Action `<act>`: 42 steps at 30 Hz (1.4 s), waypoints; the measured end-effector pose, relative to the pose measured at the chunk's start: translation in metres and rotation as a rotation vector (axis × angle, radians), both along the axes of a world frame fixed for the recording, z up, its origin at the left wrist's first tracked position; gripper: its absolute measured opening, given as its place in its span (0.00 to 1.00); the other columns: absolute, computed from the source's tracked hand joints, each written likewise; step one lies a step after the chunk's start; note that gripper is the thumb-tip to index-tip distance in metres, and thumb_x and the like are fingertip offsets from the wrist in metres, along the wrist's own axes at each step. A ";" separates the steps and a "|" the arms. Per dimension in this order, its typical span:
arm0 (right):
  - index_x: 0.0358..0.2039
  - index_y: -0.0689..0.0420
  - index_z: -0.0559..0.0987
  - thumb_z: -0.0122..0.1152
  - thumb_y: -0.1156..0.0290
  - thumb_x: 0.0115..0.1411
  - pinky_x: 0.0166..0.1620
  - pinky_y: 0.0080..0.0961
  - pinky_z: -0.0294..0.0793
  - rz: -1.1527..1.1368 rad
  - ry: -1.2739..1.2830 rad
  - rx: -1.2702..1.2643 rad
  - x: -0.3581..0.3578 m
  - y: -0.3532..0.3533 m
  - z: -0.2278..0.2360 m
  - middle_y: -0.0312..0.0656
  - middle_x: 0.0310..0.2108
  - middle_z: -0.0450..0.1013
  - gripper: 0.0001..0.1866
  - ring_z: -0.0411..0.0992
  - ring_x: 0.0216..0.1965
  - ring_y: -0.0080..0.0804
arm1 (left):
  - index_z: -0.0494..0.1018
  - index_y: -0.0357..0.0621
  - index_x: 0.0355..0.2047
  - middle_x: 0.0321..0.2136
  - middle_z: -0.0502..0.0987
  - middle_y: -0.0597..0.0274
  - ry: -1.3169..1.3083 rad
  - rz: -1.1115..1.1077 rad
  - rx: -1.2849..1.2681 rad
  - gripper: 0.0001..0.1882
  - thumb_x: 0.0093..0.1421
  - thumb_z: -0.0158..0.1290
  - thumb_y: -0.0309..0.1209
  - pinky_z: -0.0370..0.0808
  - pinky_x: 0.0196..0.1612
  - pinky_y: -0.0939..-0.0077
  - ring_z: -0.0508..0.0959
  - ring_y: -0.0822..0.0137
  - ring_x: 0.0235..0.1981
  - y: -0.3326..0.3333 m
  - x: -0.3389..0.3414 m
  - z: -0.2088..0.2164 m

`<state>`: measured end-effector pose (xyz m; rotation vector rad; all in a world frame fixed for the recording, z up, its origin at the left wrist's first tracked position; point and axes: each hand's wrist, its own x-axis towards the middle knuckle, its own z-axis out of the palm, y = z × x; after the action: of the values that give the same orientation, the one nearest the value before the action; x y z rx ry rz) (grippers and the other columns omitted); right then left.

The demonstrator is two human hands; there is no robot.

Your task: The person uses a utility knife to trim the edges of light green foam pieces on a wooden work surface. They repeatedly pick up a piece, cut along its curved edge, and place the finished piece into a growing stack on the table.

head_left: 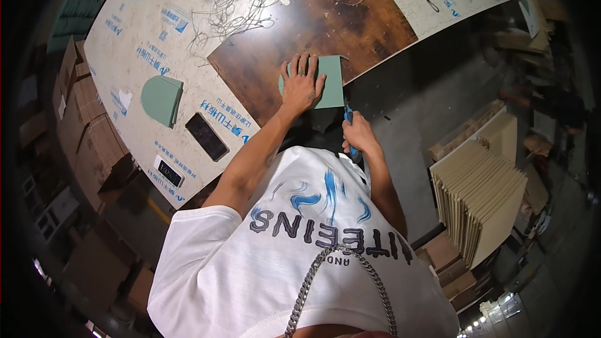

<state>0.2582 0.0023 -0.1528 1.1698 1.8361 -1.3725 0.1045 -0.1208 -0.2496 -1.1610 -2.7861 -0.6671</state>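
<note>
at twelve o'clock, the green panel (333, 81) overhung the brown board (369, 19) at its near edge. the left hand (302, 84) pressed it with spread fingers; the right hand (359, 133) gripped a blue tool (349, 114) near the panel's five o'clock corner. it seemed light, rather stiff, best taken by edges.

Lt. grn panel (333, 81), blue tool (349, 114); wht counter (116, 44) w/ blue print, brn mottled board (366, 15); wht tee (275, 281), blue strokes.
</note>
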 end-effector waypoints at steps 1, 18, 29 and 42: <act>0.46 0.75 0.66 0.48 0.71 0.66 0.21 0.35 0.77 -0.003 -0.010 -0.001 0.001 0.000 0.000 0.50 0.23 0.74 0.17 0.76 0.15 0.39 | 0.67 0.42 0.62 0.61 0.67 0.50 0.001 0.003 -0.001 0.30 0.66 0.50 0.46 0.51 0.65 0.42 0.62 0.49 0.64 0.000 0.000 0.000; 0.39 0.71 0.67 0.49 0.70 0.68 0.19 0.38 0.77 0.056 -0.048 0.042 0.004 -0.009 -0.003 0.57 0.20 0.75 0.13 0.76 0.15 0.44 | 0.66 0.41 0.62 0.61 0.65 0.49 0.002 -0.015 -0.044 0.29 0.66 0.50 0.44 0.51 0.64 0.41 0.61 0.48 0.64 0.002 -0.003 0.002; 0.39 0.72 0.65 0.48 0.68 0.70 0.20 0.41 0.77 0.012 0.013 0.062 0.005 -0.009 -0.021 0.58 0.19 0.74 0.15 0.76 0.14 0.44 | 0.64 0.41 0.63 0.61 0.65 0.49 0.028 -0.019 -0.103 0.30 0.68 0.48 0.46 0.50 0.65 0.41 0.60 0.48 0.65 0.004 -0.001 -0.007; 0.45 0.73 0.68 0.51 0.69 0.67 0.42 0.53 0.78 0.055 0.094 0.142 0.030 -0.021 -0.040 0.68 0.33 0.77 0.17 0.77 0.39 0.67 | 0.62 0.44 0.64 0.62 0.64 0.50 0.014 -0.023 -0.096 0.28 0.68 0.48 0.45 0.50 0.66 0.40 0.59 0.48 0.66 0.005 0.000 -0.008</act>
<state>0.2887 -0.0188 -0.1925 1.1325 2.0455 -1.3050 0.1042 -0.1161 -0.2577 -1.2107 -2.8251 -0.5304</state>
